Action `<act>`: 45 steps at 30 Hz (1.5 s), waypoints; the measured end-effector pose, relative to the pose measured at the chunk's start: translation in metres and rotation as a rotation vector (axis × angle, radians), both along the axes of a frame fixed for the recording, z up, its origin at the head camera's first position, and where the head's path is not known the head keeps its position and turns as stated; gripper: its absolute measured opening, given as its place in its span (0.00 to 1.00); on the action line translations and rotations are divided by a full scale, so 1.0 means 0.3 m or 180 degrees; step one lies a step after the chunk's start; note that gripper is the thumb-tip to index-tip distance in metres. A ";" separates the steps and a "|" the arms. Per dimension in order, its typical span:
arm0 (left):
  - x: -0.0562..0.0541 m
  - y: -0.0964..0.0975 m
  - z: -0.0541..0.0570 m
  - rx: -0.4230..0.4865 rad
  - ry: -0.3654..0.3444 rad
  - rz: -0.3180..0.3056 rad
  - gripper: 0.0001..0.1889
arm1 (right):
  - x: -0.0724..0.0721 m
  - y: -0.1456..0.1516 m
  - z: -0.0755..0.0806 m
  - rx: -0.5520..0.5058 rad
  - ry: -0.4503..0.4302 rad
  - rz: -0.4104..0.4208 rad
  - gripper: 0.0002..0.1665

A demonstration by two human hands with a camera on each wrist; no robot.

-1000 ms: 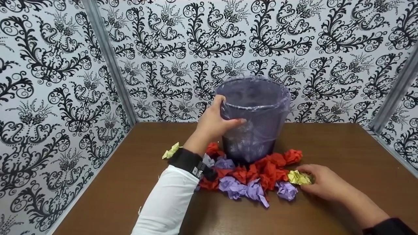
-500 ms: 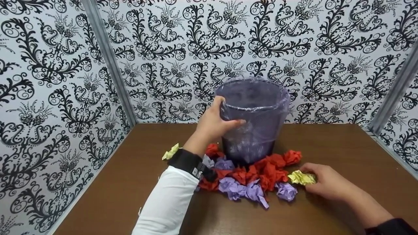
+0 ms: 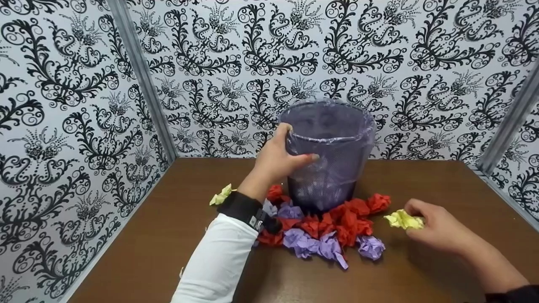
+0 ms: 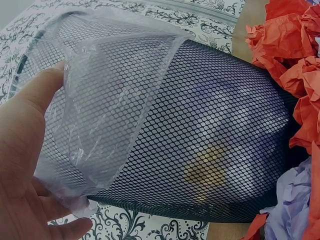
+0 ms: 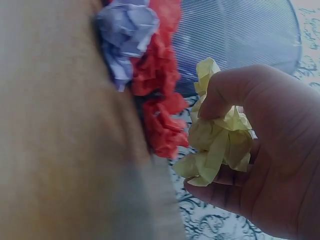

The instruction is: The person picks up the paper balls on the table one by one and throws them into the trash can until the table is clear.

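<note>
A black mesh wastebasket [image 3: 324,176], lined with a clear plastic bag [image 4: 100,100], stands upright on the table. My left hand [image 3: 276,158] grips it near the rim on its left side, the thumb lying over the bag on the outer wall. Pale and yellowish shapes show through the mesh low inside in the left wrist view. My right hand [image 3: 438,225] pinches a yellow crumpled paper ball [image 5: 217,135] between thumb and fingers, to the right of the pile. Red crumpled papers [image 3: 347,219] and purple crumpled papers [image 3: 301,242] lie around the front of the wastebasket's base.
Another yellow crumpled paper [image 3: 221,195] lies to the left, beside my left wrist. A purple ball [image 3: 370,247] sits at the pile's right end. Patterned wall panels [image 3: 379,54] close off the brown table [image 3: 168,252] at the back and sides.
My right hand has drawn the yellow paper ball away from the pile, to the right and slightly up. The left hand and the wastebasket have stayed in place.
</note>
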State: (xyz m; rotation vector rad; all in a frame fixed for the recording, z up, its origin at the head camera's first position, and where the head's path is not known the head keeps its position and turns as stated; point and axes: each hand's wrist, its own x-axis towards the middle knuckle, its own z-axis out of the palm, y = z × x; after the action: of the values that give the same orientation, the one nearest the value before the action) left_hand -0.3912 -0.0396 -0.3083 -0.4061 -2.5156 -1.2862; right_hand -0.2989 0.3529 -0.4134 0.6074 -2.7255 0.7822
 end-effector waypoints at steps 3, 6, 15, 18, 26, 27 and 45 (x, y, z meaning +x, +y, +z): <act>0.001 0.006 0.001 -0.0059 0.0053 0.0004 0.43 | 0.011 0.031 0.034 -0.0040 0.0022 -0.0085 0.20; -0.002 0.014 0.000 -0.0127 0.0117 0.0007 0.43 | 0.024 0.068 0.072 -0.0061 0.0111 -0.0163 0.19; -0.007 0.027 0.000 -0.0238 0.0200 0.0022 0.44 | 0.046 0.146 0.218 -0.0344 0.0537 -0.0226 0.19; -0.010 0.026 -0.002 -0.0297 0.0236 0.0066 0.45 | 0.049 0.153 0.291 -0.0375 0.0523 -0.0263 0.17; -0.011 0.019 -0.008 -0.0278 0.0162 0.0061 0.44 | 0.024 0.104 0.511 -0.0308 0.0567 -0.0378 0.17; -0.011 0.019 -0.009 -0.0269 0.0148 0.0055 0.45 | 0.021 0.090 0.540 -0.0268 0.0537 -0.0411 0.17; -0.015 0.001 -0.009 -0.0166 0.0163 0.0056 0.43 | -0.064 -0.277 0.843 0.0398 0.0513 -0.0077 0.22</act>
State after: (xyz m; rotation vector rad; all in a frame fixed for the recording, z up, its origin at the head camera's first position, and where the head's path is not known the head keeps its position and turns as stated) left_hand -0.3956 -0.0391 -0.3110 -0.4221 -2.5087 -1.1908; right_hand -0.3180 0.2698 -0.1605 0.6328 -2.6420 0.5352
